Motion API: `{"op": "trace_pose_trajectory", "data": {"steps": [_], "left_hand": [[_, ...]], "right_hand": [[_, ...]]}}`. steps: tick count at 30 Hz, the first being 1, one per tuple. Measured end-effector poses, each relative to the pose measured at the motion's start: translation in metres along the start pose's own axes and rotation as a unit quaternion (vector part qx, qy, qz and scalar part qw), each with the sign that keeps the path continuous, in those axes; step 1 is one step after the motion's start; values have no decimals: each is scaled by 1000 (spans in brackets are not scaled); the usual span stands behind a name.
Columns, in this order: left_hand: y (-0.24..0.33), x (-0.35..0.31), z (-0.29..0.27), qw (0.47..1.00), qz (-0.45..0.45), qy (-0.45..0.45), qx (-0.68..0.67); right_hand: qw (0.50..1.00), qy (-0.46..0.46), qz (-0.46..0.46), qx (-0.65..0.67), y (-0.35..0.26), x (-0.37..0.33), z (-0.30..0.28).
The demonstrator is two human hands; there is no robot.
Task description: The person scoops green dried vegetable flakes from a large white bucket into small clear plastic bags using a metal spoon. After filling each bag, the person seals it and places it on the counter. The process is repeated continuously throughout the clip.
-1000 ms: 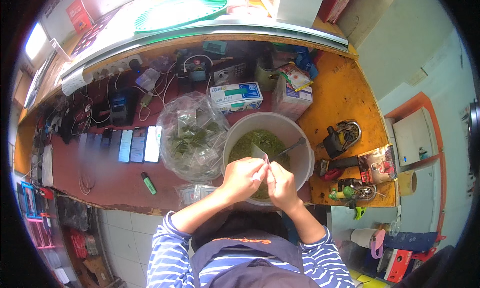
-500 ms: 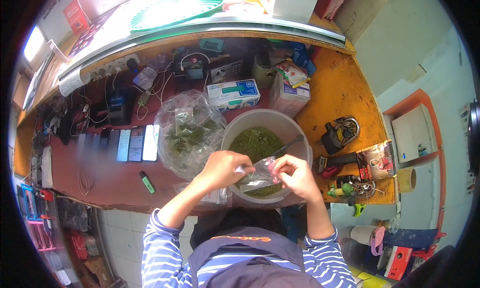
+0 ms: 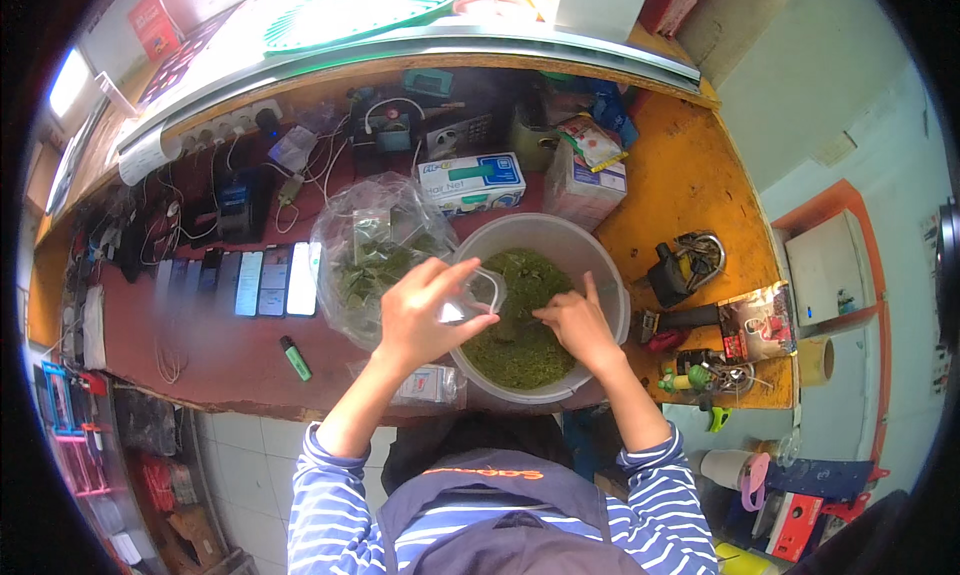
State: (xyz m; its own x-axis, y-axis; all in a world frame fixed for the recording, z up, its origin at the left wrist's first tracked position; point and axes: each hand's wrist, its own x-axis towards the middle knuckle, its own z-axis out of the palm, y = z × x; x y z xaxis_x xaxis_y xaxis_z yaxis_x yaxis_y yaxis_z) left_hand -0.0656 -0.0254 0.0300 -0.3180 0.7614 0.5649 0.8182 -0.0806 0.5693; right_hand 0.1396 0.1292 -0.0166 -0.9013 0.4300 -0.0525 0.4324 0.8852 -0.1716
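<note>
Clear plastic (image 3: 498, 289) shows, partly hidden by the left hand (image 3: 425, 310).

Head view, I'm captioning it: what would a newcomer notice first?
Likely the pale tub of green flakes near the middle, the right hand over it. The left hand holds a clear bag near the tub's left rim. Farther left lie a plastic sack and several phones.

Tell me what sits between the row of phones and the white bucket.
In the head view, a clear plastic bag with green contents lies between the phones and bucket.
</note>
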Motion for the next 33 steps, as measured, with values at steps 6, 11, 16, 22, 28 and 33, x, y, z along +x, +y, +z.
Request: {"op": "trace_pose_trajectory", "data": {"steps": [6, 11, 16, 22, 28, 33], "left_hand": [[-7, 0, -19, 997, -33, 49, -51], [-5, 4, -16, 997, 1, 62, -44], [-11, 3, -14, 994, -6, 60, -86], [-9, 4, -6, 993, -19, 54, -101], [6, -7, 12, 995, -23, -88, -39], [22, 0, 31, 994, -21, -79, -74]], "right_hand": [[997, 76, 21, -1, -24, -5, 14], [989, 33, 5, 142, -45, -13, -6], [955, 33, 101, 279, -19, -21, -30], [933, 86, 156, 313, -3, -35, -42], [916, 288, 101, 260, -27, -44, -84], [928, 371, -27, -6, -44, -49, -90]]}}
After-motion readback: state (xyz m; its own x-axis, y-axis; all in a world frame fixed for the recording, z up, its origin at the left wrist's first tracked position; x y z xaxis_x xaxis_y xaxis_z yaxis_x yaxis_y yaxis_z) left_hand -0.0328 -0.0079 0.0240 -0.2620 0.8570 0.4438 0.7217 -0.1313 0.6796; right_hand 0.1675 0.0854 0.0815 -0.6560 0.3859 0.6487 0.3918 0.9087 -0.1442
